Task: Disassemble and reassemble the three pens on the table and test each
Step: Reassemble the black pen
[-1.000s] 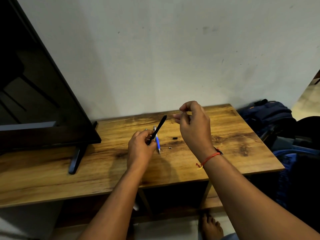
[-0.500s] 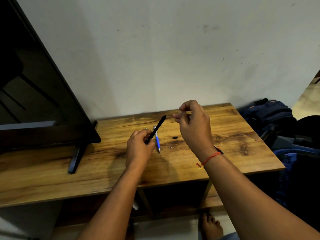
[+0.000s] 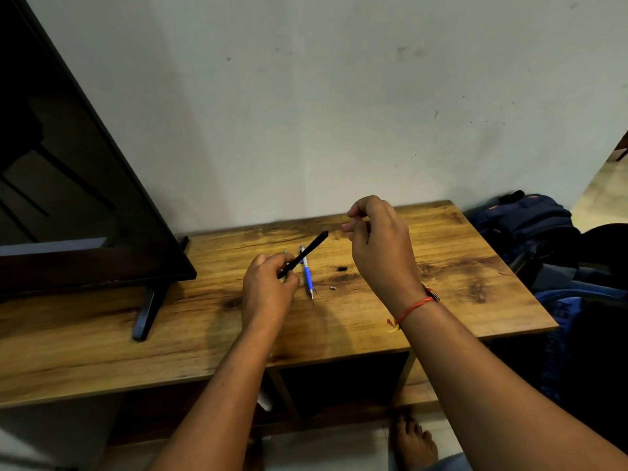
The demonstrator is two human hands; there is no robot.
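Television [image 3: 85, 198] on its stand, far left. Bags [image 3: 530, 226] on the floor off the right end. Neither matters to the job.

Wooden table [image 3: 458, 266]: all the pen work sits at its middle, near the back edge.

Your left hand [image 3: 268, 287] is curled round the lower end of a black pen barrel [image 3: 306, 254], held clear of the table and slanting up to the right, open end towards your other hand.

Your right hand [image 3: 380, 246] is raised just beside that open end, thumb and forefinger pinched together and the other fingers curled. Whether the pinch has a part in it is too blurred to tell.

Blue pen [image 3: 307, 277] lies on the table just behind the barrel, tip towards you, looking whole. A sliver of green beside your left hand may be the third pen; not certain.

Small black piece [image 3: 341, 268] and a smaller metal bit [image 3: 332, 287] lie loose to the right of the blue pen, apart from each other.

Judgement: the black pen is apart, either mid-strip or starting back together. The next move calls for lining up the pinch with the barrel mouth, steadying the barrel, and keeping track of the two loose bits.
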